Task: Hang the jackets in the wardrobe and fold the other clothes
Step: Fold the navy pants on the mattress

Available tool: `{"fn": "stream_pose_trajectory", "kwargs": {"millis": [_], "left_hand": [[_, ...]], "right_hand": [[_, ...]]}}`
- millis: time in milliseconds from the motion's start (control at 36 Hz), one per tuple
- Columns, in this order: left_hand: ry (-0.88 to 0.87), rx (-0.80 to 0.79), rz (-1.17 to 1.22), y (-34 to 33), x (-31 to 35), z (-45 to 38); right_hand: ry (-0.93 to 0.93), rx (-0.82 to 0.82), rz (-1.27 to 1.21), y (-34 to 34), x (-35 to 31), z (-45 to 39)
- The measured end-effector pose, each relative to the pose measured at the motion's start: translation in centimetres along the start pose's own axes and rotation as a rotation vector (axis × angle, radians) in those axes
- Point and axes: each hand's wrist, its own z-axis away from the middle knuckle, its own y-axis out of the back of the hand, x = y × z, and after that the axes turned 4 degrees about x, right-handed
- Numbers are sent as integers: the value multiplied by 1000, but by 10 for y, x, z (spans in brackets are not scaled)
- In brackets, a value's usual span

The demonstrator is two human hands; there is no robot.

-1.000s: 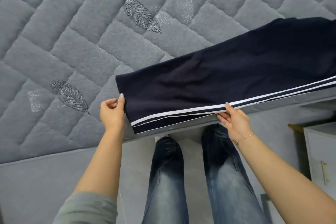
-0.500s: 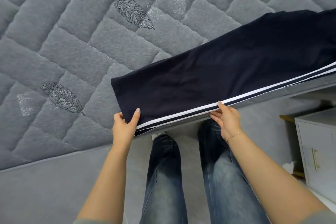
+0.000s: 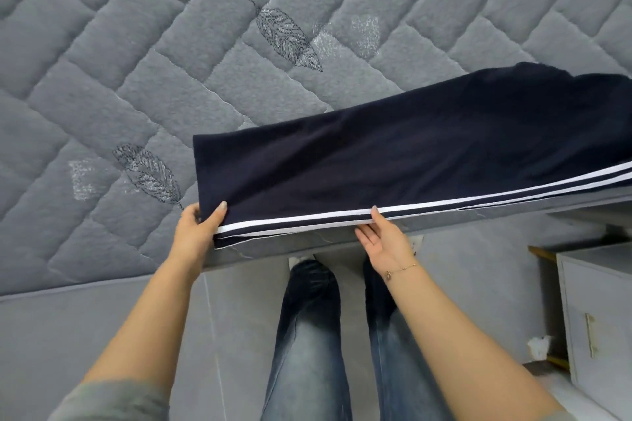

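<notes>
Grey quilted bed (image 3: 136, 85) across most of the view, leaf stitching here and there. On its near edge, dark trousers (image 3: 393, 161) with white side stripes, laid flat, legs seemingly stacked; long axis running from the hem at centre-left away to the right and slightly up, out of view. Pale cabinet (image 3: 595, 311) at lower right, beside the bed. Jeans-clad legs below, standing on the floor.

Left hand (image 3: 195, 232) at the hem corner, grip closed in a pinch: thumb on top of the cloth, fingers under it. Right hand (image 3: 383, 243) palm-up beneath the striped edge, fingers straight and slid under the cloth, one fingertip just over the stripe; grip slack, supporting more than clasping. Left hand nearer the hem, right hand roughly a third of the way along the leg.

Likely next: hem end carried rightward along that long axis, over onto the rest.

Against half a second ago: left thumb further onto the cloth, right hand turned more palm-up and tucked deeper under the edge; trousers lying much the same on the bed.
</notes>
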Motion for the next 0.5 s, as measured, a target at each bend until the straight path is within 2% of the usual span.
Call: {"fn": "stream_pose_trajectory", "kwargs": {"millis": [56, 139, 194, 222, 278, 389, 500], "left_hand": [[-98, 90, -202, -7, 3, 3], [-333, 326, -517, -28, 17, 21], [-483, 442, -610, -48, 29, 36], [-553, 448, -624, -61, 34, 44], [-641, 369, -655, -90, 44, 57], [-725, 80, -706, -160, 55, 78], [-824, -180, -804, -238, 61, 97]], "right_hand": [[10, 22, -11, 3, -2, 1], [40, 44, -31, 18, -17, 1], [55, 43, -49, 31, -34, -1], [63, 40, -66, 40, -45, -3], [82, 31, -88, 56, -67, -9], [112, 1, -170, 90, -116, -22], [141, 40, -248, 121, -169, -37]]}}
